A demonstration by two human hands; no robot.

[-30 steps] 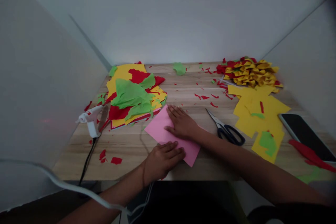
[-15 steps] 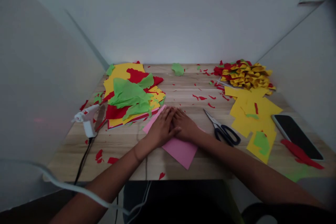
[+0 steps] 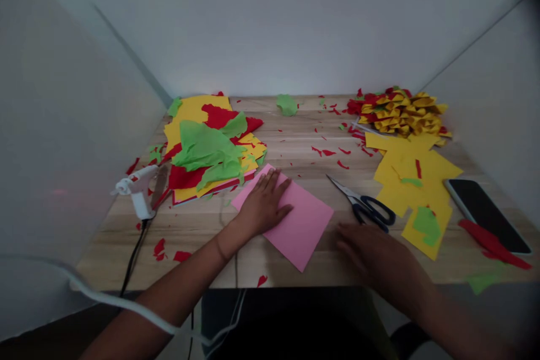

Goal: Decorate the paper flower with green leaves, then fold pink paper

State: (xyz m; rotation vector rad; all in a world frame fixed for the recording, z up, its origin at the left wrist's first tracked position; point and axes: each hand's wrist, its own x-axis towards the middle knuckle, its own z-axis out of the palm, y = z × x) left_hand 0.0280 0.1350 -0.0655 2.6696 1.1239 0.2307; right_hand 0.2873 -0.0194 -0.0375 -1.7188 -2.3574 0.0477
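A pink sheet of paper (image 3: 301,222) lies at an angle near the front middle of the wooden table. My left hand (image 3: 265,202) rests flat on its left part, fingers stretched out and thumb apart. To the right of the sheet, my right hand (image 3: 377,256) hovers over the table edge, somewhat blurred, with nothing seen in it and its fingers extended. The scissors (image 3: 363,205), with dark handles, lie just beyond the right hand, blades pointing to the far left.
A white glue gun (image 3: 141,194) stands at the left, its cord trailing down. Behind it are yellow, red and green paper pieces (image 3: 211,149). To the right lie cut yellow paper (image 3: 415,171), a phone (image 3: 485,214) and a heap of folded paper (image 3: 403,112). Red scraps are scattered around.
My right hand has lifted off the pink paper and moved right, toward the table's front edge. My left hand stays on the sheet, and more of the pink surface shows.
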